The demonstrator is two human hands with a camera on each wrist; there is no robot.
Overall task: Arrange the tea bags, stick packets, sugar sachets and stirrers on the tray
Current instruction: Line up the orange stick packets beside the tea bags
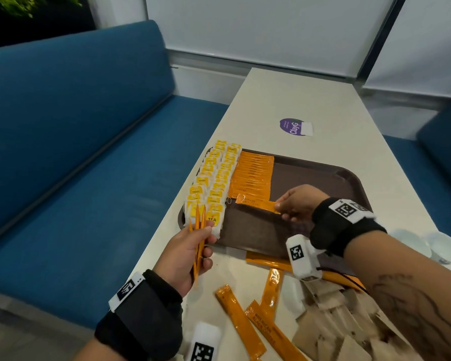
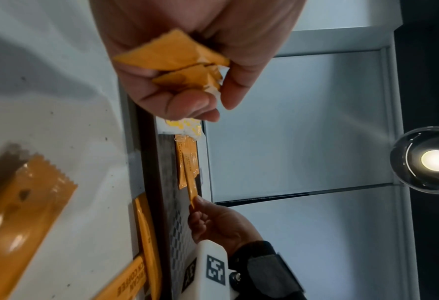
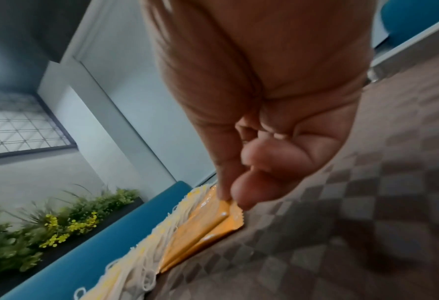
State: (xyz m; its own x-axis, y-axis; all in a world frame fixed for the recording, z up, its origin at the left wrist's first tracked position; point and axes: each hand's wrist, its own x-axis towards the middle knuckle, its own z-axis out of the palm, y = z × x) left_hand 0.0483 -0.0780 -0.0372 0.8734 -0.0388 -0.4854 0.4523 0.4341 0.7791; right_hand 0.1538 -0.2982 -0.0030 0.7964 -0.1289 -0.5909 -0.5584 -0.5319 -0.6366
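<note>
Currently, the dark brown rectangular plastic tray [image 1: 310, 173] lies on the long white table [image 1: 271, 100] and serves as the reference. Along its left edge lie two columns of yellow-and-white tea bags [image 1: 214, 178]. Just right of these, on the tray, lies an overlapping row of orange foil stick packets [image 1: 253, 173]. The right hand [image 1: 297, 204] hovers over the tray's middle; thumb and forefinger are pinched on one end of a single orange stick packet [image 1: 258, 205], whose other end reaches the near end of the row. The left hand [image 1: 185, 256] is at the tray's near-left corner, fingers curled round a bundle of orange stick packets [image 1: 199, 230] held upright. Near the tray's front edge, on the table, lie loose orange stick packets [image 1: 245, 321] and a heap of beige paper sachets [image 1: 336, 321].
</note>
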